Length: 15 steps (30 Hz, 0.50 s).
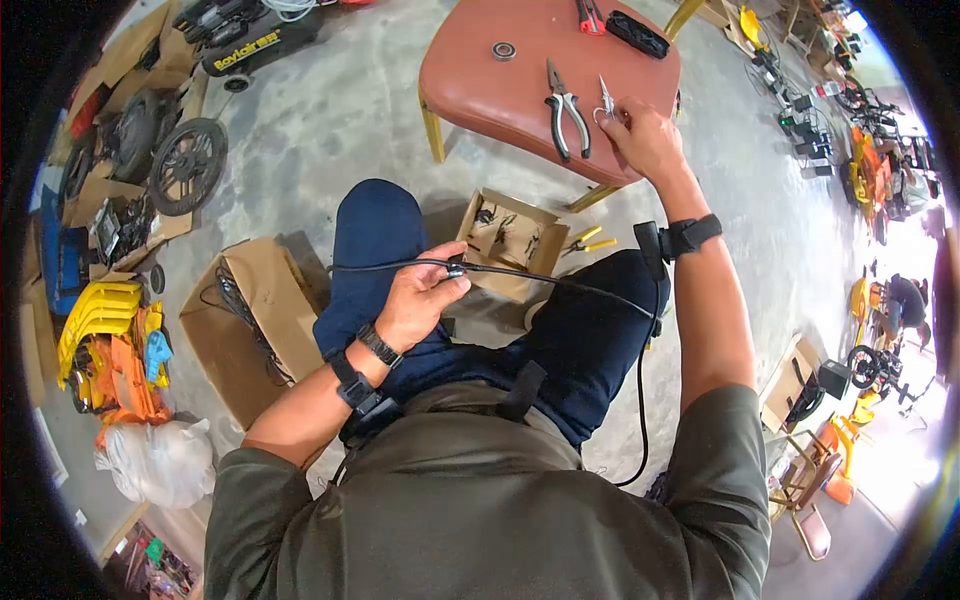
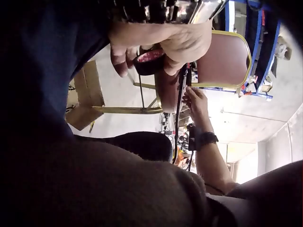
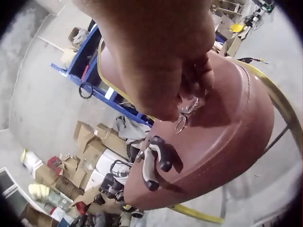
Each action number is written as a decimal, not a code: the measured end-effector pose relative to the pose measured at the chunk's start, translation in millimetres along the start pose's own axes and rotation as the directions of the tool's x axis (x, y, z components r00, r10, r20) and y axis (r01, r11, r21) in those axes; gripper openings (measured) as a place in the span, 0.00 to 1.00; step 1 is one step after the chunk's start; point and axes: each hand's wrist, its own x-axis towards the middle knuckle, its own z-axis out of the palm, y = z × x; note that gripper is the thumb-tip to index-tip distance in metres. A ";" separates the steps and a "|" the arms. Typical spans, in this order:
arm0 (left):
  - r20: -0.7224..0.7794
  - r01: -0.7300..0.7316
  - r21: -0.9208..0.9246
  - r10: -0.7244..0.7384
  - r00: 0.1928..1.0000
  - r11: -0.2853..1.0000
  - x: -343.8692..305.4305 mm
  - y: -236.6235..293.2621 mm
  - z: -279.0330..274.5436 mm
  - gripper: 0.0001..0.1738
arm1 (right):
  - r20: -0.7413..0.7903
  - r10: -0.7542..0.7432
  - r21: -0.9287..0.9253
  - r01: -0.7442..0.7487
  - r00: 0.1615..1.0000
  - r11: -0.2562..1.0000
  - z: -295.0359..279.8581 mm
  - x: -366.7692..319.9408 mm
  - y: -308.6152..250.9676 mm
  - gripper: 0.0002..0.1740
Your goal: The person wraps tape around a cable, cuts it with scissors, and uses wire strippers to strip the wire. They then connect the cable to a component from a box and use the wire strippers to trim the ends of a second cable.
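My left hand (image 1: 420,300) pinches a black cable (image 1: 560,282) that runs across above my thighs. In the left wrist view a black tape roll (image 2: 150,62) with a reddish inside shows between that hand's thumb and fingers. On the brown padded chair seat (image 1: 470,90), my right hand (image 1: 648,138) holds small silver scissors (image 1: 606,97) by the handle end. Their finger loops (image 3: 181,124) show below the thumb in the right wrist view. Pliers with grey-and-black handles (image 1: 566,118) lie just left of the scissors.
Farther back on the seat are a small ring (image 1: 503,50), a red cutter (image 1: 590,16) and a black bundle (image 1: 637,34). An open cardboard box (image 1: 515,215) with small parts stands below the chair, beside yellow-handled tool grips (image 1: 592,240). Another box (image 1: 250,330) holds cables at left.
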 end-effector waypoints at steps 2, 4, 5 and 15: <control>0.009 0.009 -0.022 -0.009 1.000 1.000 -0.7 -1.9 -0.4 0.28 | -0.022 0.014 -0.045 -0.015 1.000 0.999 4.7 5.2 -2.8 0.20; 0.012 0.010 -0.038 -0.010 1.000 0.999 0.1 -2.1 -0.8 0.28 | -0.019 0.000 -0.092 -0.002 1.000 0.996 7.2 12.1 -2.5 0.18; 0.010 0.007 -0.042 -0.007 1.000 0.999 0.3 -1.6 -1.3 0.29 | -0.004 -0.019 -0.116 0.019 1.000 0.993 8.8 15.6 -1.0 0.17; -0.011 0.018 -0.032 -0.019 1.000 0.999 2.2 5.7 0.7 0.28 | 0.100 0.007 -0.135 0.006 0.995 0.991 -5.6 17.0 -6.1 0.12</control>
